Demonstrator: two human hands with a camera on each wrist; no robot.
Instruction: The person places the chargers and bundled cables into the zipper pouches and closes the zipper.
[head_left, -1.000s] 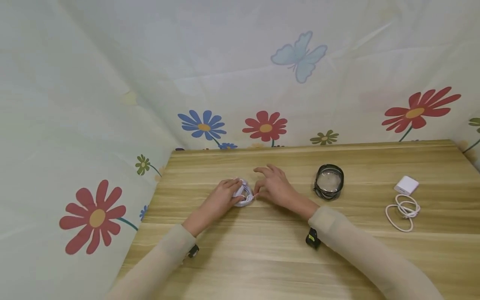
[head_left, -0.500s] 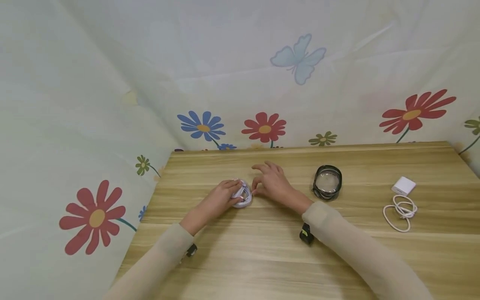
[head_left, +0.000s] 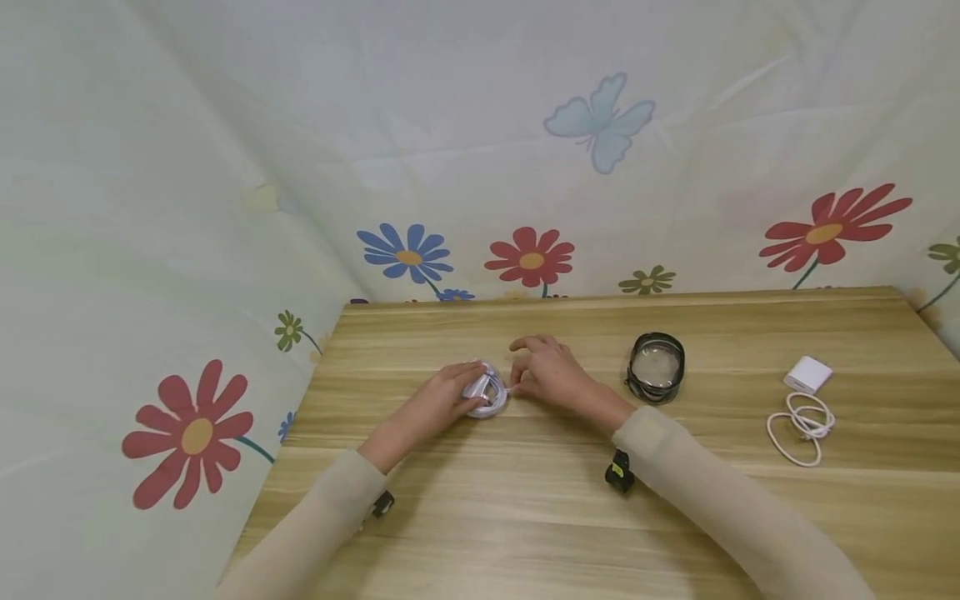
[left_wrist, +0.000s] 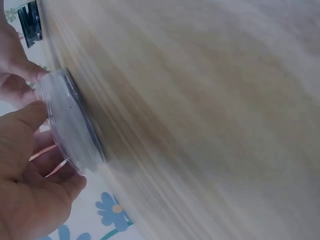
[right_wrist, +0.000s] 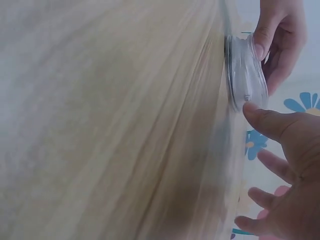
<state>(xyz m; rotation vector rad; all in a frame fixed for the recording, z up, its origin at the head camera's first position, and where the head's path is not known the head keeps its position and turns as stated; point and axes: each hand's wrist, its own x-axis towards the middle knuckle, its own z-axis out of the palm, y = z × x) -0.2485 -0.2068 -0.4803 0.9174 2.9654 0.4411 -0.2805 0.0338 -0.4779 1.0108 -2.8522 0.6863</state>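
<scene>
A small clear round case (head_left: 487,390) with a coiled white cable inside lies flat on the wooden table (head_left: 525,517). My left hand (head_left: 441,400) grips the case from the left, thumb and fingers curled round its rim (left_wrist: 70,122). My right hand (head_left: 547,375) sits just right of the case. Its thumb tip (right_wrist: 252,109) touches the rim of the case (right_wrist: 245,75), while the other fingers (right_wrist: 272,162) hang loosely apart from it. The left hand's fingertips (right_wrist: 272,35) hold the far side.
A black-rimmed round case (head_left: 656,367) stands to the right of my hands. Farther right lie a white charger block (head_left: 807,374) and a loose coil of white cable (head_left: 802,425). A flower-print cloth (head_left: 525,167) walls the table's back and left sides.
My right hand's fingers have lowered and curled in from a raised, spread pose, and its thumb has come to the case's rim. The left hand keeps its hold on the case.
</scene>
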